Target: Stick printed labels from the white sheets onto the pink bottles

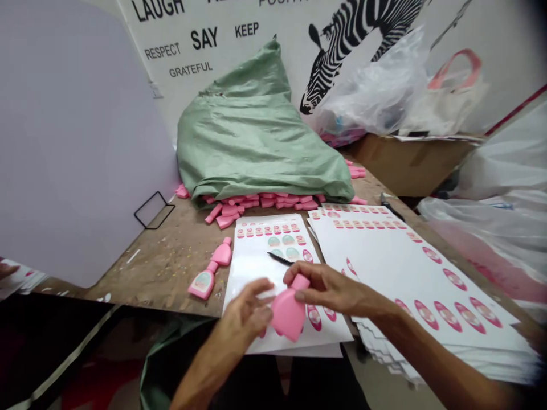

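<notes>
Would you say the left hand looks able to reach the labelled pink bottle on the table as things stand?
Probably yes: the left hand is close, nothing seems to cover the labelled pink bottle, and only the label sheet and some tabletop appear to lie between.

A white wall (297, 45) bears black lettering (204, 38), including SAY and KEEP, and a striped zebra (354, 28); before it stands a brown wooden desk (166, 250), a pale panel (72, 131) at left.

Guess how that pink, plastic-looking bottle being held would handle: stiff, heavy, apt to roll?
The pink, plastic-looking bottle seems stiff: no dent shows. It's probably light, the right hand pinching its neck. Its broad, flat-looking body would likely slide rather than roll.
</notes>
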`<action>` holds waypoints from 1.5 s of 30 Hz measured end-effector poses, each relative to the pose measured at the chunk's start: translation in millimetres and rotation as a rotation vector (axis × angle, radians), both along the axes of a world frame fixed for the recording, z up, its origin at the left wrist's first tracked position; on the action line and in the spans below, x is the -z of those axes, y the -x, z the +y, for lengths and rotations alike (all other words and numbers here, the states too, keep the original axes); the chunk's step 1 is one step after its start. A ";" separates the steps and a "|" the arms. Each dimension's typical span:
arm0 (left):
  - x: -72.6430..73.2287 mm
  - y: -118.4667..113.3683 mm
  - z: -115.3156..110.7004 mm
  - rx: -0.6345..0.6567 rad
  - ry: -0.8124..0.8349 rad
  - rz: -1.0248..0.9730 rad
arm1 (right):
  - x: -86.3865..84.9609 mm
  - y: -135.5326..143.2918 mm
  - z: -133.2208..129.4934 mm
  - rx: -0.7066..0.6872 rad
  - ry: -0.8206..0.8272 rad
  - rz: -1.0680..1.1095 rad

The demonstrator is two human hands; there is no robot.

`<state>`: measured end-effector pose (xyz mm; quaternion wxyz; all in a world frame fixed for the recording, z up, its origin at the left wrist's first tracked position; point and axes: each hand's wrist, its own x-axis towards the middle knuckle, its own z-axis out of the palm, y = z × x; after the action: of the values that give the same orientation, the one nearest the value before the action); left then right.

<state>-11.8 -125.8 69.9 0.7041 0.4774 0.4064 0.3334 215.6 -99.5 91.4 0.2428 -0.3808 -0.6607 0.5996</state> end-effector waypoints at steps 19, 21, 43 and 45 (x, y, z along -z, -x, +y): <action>56.1 -36.2 73.0 -0.419 0.131 -0.108 | 92.2 8.7 78.2 0.512 -0.541 -0.683; 57.8 -44.9 81.2 -0.424 0.115 -0.093 | 93.2 -1.6 80.7 0.528 -0.568 -0.710; 67.4 -47.0 80.5 -0.318 -0.041 0.064 | 101.9 6.8 75.0 0.479 -0.782 -0.847; 68.8 -47.2 77.8 -0.326 -0.057 0.069 | 102.3 7.6 73.2 0.486 -0.764 -0.828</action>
<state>35.3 -48.0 1.1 0.6123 0.4361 0.4927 0.4383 208.0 -26.3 -10.9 0.2151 -0.6079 -0.7627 0.0498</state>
